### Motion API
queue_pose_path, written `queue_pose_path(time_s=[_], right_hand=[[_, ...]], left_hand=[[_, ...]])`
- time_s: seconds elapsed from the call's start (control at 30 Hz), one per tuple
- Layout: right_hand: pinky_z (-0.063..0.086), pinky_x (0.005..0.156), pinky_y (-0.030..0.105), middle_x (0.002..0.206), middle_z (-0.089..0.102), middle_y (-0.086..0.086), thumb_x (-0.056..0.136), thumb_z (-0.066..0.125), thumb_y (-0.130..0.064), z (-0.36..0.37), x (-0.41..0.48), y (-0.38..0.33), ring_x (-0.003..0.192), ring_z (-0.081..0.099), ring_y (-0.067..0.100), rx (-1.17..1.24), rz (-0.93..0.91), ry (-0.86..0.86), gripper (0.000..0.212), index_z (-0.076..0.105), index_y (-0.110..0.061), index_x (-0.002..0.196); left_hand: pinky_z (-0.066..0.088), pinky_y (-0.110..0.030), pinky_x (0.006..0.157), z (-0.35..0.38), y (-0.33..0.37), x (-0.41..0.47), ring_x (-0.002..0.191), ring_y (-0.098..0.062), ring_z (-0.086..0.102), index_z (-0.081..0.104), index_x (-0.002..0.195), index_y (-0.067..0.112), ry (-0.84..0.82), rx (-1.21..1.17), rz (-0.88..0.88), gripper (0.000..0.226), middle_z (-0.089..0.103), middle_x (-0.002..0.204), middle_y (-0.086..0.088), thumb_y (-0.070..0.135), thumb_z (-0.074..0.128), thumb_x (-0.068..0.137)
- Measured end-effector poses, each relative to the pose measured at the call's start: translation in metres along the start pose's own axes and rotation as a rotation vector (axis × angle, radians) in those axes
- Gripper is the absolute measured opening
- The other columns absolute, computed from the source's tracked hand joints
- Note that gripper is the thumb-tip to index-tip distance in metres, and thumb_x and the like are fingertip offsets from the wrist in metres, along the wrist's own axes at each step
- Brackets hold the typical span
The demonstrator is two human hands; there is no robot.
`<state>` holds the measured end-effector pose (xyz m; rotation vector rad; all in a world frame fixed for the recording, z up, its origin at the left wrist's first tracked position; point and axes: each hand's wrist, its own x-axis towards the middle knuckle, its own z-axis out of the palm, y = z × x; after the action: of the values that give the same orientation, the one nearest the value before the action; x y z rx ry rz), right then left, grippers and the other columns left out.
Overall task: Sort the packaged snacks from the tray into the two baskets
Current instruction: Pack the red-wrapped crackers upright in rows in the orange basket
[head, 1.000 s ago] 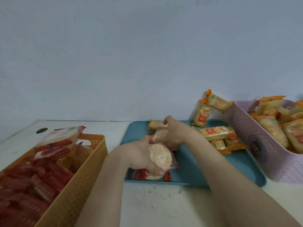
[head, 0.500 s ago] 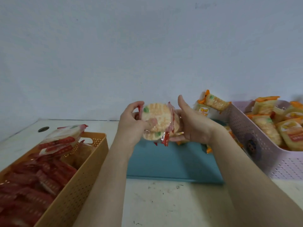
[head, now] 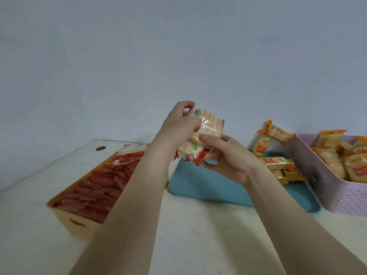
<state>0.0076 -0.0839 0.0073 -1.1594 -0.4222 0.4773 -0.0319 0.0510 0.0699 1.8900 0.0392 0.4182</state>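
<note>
Left hand [head: 178, 124] and right hand [head: 228, 155] both gripped the red-trimmed packs [head: 206, 126] above the tray [head: 208, 187] — best bet was squeezing the bundle tight and letting go low over the orange basket [head: 79, 223] at left.

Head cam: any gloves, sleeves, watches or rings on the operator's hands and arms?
None visible. The left hand and right hand are ungloved, with no rings or markings. The left forearm and right forearm are bare down to the frame edge: no sleeves, watch, bands or cables.
</note>
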Motion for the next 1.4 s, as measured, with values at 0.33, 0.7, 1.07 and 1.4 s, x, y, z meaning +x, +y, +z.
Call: queue_pose_path(time_s=[0.33,0.7,1.07,1.4], right_hand=[[0.05,0.075,0.019,0.095,0.07,-0.01,0.081,0.062,-0.058,0.142,0.026,0.046,0.091,0.067,0.01,-0.433,0.042,0.08,0.045,0.066,-0.02,0.104],[0.048,0.092,0.06,0.144,0.041,0.002,0.069,0.054,-0.08,0.141,0.018,0.065,0.123,0.045,0.034,-0.419,0.371,0.174,0.101,0.015,-0.031,0.148],[0.059,0.067,0.055,0.112,0.064,0.008,0.087,0.048,-0.062,0.134,-0.005,0.029,0.098,0.06,0.033,-0.583,0.302,0.142,0.053,0.056,-0.024,0.122],[0.059,0.066,0.051,0.079,0.066,0.0,0.089,0.049,-0.059,0.054,-0.077,-0.044,0.107,0.057,0.039,-0.84,0.271,0.203,0.046,0.061,-0.017,0.104]], left_hand=[[0.05,-0.029,0.063,-0.156,-0.051,-0.027,0.075,-0.02,0.068,0.061,0.115,0.018,-0.051,0.241,-0.364,0.03,0.071,0.097,-0.004,0.03,0.058,0.087],[0.031,-0.041,0.111,-0.184,-0.086,-0.05,0.124,-0.025,0.05,0.065,0.117,0.028,0.023,0.363,-0.534,0.067,0.057,0.133,-0.006,0.073,0.026,0.089],[0.041,-0.047,0.105,-0.169,-0.06,-0.062,0.12,-0.029,0.056,0.062,0.124,0.031,0.001,0.268,-0.454,0.093,0.058,0.134,-0.005,0.095,0.038,0.06],[0.05,-0.046,0.093,-0.073,-0.017,-0.102,0.105,-0.017,0.064,0.052,0.129,0.043,-0.301,0.234,-0.29,0.071,0.064,0.122,0.01,0.085,0.028,0.077]])
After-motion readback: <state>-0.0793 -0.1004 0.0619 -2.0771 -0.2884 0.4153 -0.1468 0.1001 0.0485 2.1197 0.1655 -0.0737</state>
